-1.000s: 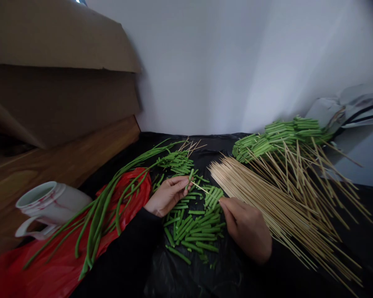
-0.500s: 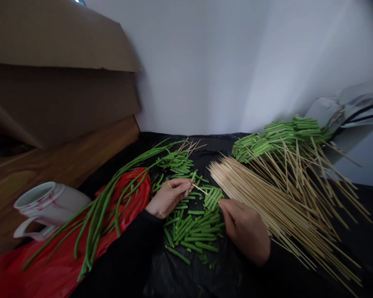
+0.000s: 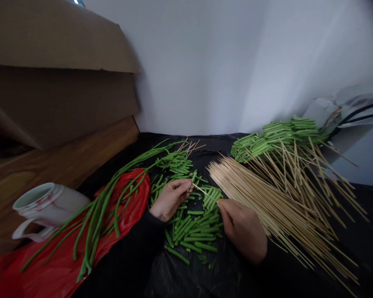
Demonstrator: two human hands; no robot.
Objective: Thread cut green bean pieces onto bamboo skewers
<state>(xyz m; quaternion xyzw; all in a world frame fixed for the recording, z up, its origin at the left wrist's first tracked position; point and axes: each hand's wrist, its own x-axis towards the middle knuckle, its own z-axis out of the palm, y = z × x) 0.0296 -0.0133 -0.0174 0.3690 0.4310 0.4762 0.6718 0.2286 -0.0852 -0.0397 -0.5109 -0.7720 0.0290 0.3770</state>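
My left hand (image 3: 171,199) pinches a short piece of green bean (image 3: 194,177) between thumb and fingers. A thin bamboo skewer (image 3: 200,189) slants from that piece down toward my right hand (image 3: 245,228), whose fingers are closed on its other end. Whether the tip has pierced the bean is too small to tell. Several bean pieces (image 3: 212,199) lie side by side just behind the skewer; I cannot tell if any are threaded on it. Below both hands spreads a loose heap of cut bean pieces (image 3: 199,234) on black plastic sheeting (image 3: 202,281).
Bare skewers (image 3: 276,207) lie in a thick bundle at right, with skewered beans (image 3: 276,136) stacked behind. At left, long uncut beans (image 3: 96,219) rest on a red plastic bag (image 3: 37,275) beside a white pitcher (image 3: 54,207). Another bean pile (image 3: 177,162) sits farther back. A cardboard box (image 3: 62,91) stands left.
Hardly anything differs: the whole view has shifted very slightly, and both hands keep the same hold on bean and skewer.
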